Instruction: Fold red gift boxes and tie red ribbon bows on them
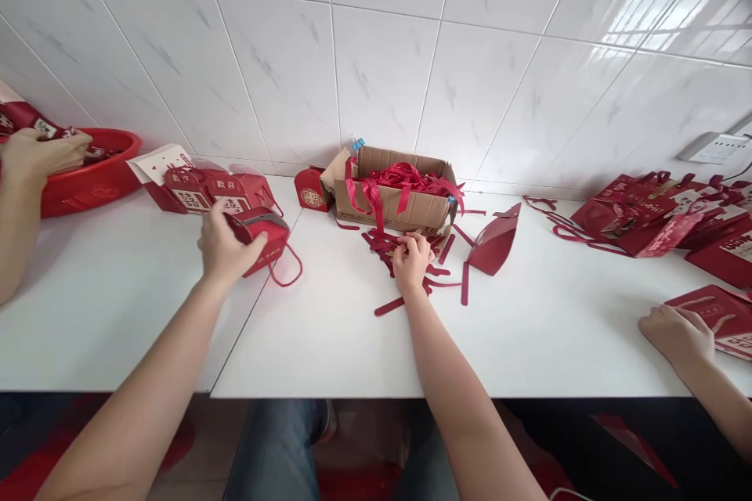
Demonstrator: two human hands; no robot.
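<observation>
Before the carton [420, 211], right hand [412, 262] touches strips [389, 307].

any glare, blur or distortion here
Head view: window-like glare on the tiled wall, upper right; same head view: grout lines fan out, suggesting wide-lens stretch; head view: the red box in the left hand looks too soft to read.
</observation>
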